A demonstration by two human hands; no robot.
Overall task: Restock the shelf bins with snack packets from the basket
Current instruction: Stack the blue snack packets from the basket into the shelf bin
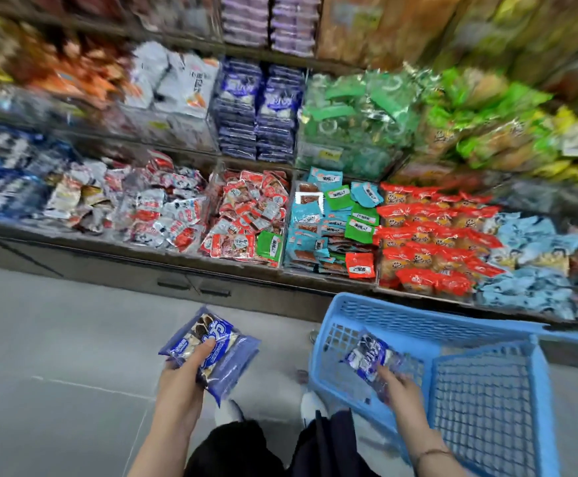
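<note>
Plastic shelf bins (253, 215) line three tiers, packed with mixed snack packets; outer edges are blurred. Blue mesh basket (487, 339) sits lower right, before the bottom tier. Blue packet stack (219, 356) is over the floor (57, 339), left of the basket: left hand (181, 376) grips it, thumb on top, fingers curled beneath. Single blue packet (370, 358) is within the basket rim, its near edge pinched by the right hand (401, 387).

Bare forearms (169, 425) here — a thin dark bracelet (432, 453) rings the right wrist. Down below, black trousers (232, 449) on both legs — and white shoes (227, 412) peeking out beyond them.
</note>
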